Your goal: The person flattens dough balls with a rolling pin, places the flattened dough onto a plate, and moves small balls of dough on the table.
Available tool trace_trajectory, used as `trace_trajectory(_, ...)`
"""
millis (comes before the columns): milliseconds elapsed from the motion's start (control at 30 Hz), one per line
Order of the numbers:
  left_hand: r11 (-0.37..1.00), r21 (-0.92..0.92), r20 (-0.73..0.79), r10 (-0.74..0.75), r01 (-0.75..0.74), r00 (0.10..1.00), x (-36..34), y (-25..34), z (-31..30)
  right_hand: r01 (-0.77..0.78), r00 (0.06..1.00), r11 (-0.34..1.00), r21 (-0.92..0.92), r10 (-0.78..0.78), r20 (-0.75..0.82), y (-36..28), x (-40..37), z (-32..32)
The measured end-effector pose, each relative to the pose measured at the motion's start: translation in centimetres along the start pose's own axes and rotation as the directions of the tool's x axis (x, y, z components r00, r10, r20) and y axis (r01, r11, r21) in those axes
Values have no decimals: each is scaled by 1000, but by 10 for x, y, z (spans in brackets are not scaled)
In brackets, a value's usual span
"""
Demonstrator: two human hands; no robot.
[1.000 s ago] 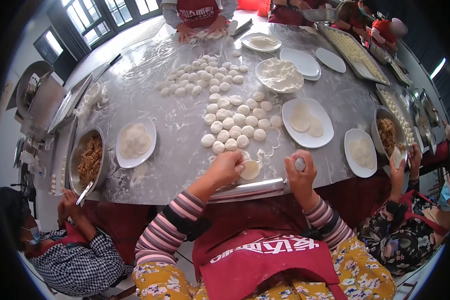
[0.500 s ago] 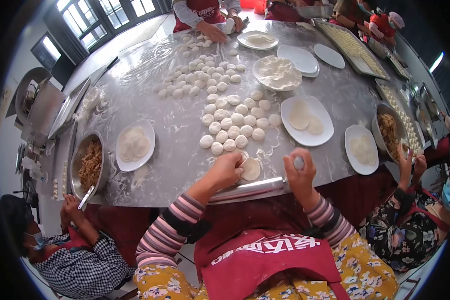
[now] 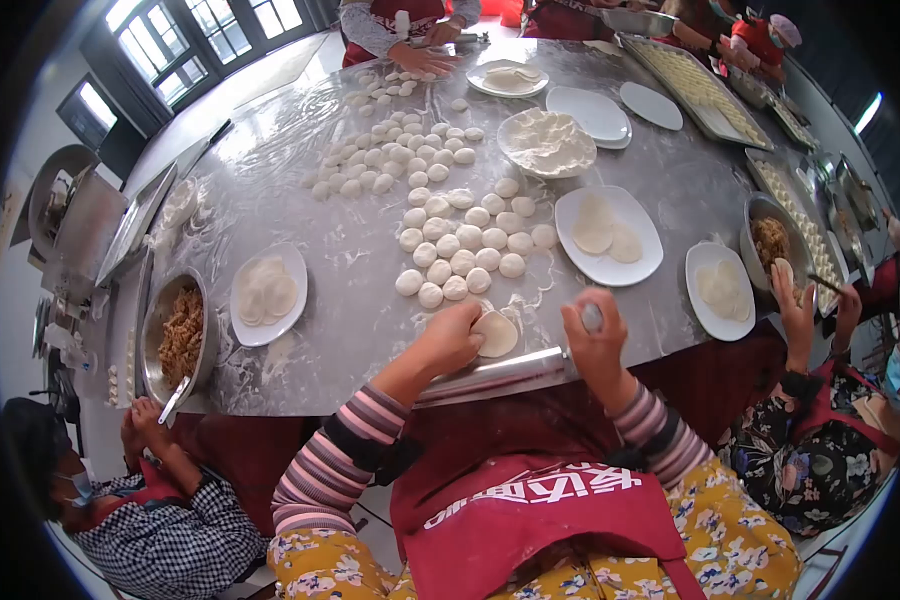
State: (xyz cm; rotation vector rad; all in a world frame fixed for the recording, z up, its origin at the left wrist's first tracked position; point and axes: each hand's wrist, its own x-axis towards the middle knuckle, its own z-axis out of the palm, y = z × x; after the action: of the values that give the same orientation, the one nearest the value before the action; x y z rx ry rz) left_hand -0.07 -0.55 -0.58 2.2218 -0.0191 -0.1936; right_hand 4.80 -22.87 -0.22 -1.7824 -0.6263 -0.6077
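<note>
My left hand (image 3: 452,336) is closed on the edge of a flat round dough wrapper (image 3: 496,335), which lies at the near side of the steel table. My right hand (image 3: 598,335) is curled round a rolling pin (image 3: 592,318); only its rounded pale end shows, and the rest is hidden. Just beyond my left hand sit several floured dough pieces (image 3: 463,262) in a cluster. A white plate (image 3: 640,207) holding rolled wrappers stands ahead of my right hand. Between my wrists, a shiny metal strip (image 3: 500,374) runs along the table's front edge.
A bowl of flour (image 3: 547,142) stands farther back among white plates. Bowls of filling (image 3: 182,335) are at left and right, beside co-workers. Across the table (image 3: 370,290), another person's hand (image 3: 422,60) works near more dough pieces. Trays (image 3: 695,90) of dumplings line the right.
The wrapper has turned slightly in my left fingers and shows less of itself behind them. My right hand has shifted a little left. Across the table, the person's hands have moved apart.
</note>
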Motion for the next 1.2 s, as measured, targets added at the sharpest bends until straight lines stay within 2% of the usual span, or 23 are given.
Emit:
trace_trajectory(33,999,49,3,5,-5,1000,-2,7,-1,-10,1000,1000,-3,10,-10,5,8,10)
trace_trajectory(100,994,107,3,17,-18,1000,1,15,-1,64,998,998,-24,-65,-24,20,32,36)
trace_trajectory(167,983,179,-126,-18,40,992,11,17,1,58,998,998,8,-58,-35,29,47,59)
trace_trajectory(233,990,140,-109,12,4,994,16,18,-2,64,997,997,38,-63,-35,29,49,60)
trace_trajectory(300,981,190,-8,38,-36,999,19,13,-4,20,1000,1000,10,-20,10,25,34,42)
trace_trajectory(333,983,179,-15,40,-37,999,19,6,-2,27,999,1000,5,-27,20,22,23,29)
trace_trajectory(400,999,-24,-39,28,-29,999,14,-9,3,162,987,978,-134,-161,18,12,1,5)
trace_trajectory(433,999,-28,-42,25,-26,999,9,-7,1,163,987,978,-133,-162,23,8,0,2)
trace_trajectory(500,997,-72,15,4,-3,1000,-1,1,-1,57,998,998,-14,-57,-40,0,-4,0)
trace_trajectory(533,998,-66,26,1,1,1000,-2,5,0,31,999,999,-18,-32,-30,4,3,6)
trace_trajectory(633,999,18,-35,50,-49,998,8,15,3,6,1000,1000,15,-5,-31,20,34,42)
trace_trajectory(700,988,149,-91,60,-46,994,21,14,7,16,999,1000,26,-15,-32,24,43,52)
trace_trajectory(767,992,116,-73,48,-40,996,24,14,4,43,999,998,36,-42,-21,24,45,49)
trace_trajectory(833,982,184,20,40,-43,999,20,14,-1,33,999,999,23,-33,4,19,24,26)
trace_trajectory(867,984,174,14,36,-38,999,17,9,-1,35,999,999,22,-35,17,12,11,14)
trace_trajectory(933,999,31,-38,-40,41,998,12,1,-3,-82,996,995,56,81,20,-3,-7,-5)
trace_trajectory(967,999,30,-40,-44,46,998,10,0,-5,-84,996,995,58,83,24,-2,-4,-2)
trace_trajectory(1033,1000,10,11,5,-5,1000,4,2,-6,46,999,999,6,-46,-24,2,7,6)
trace_trajectory(1100,999,23,-4,26,-26,1000,5,10,-4,47,998,999,-20,-47,-35,19,29,32)
trace_trajectory(1167,998,37,-17,48,-48,999,9,17,-1,59,998,998,37,-58,-24,30,44,54)
trace_trajectory(1200,995,96,-22,29,-27,999,14,18,0,55,998,998,37,-53,-31,28,43,54)
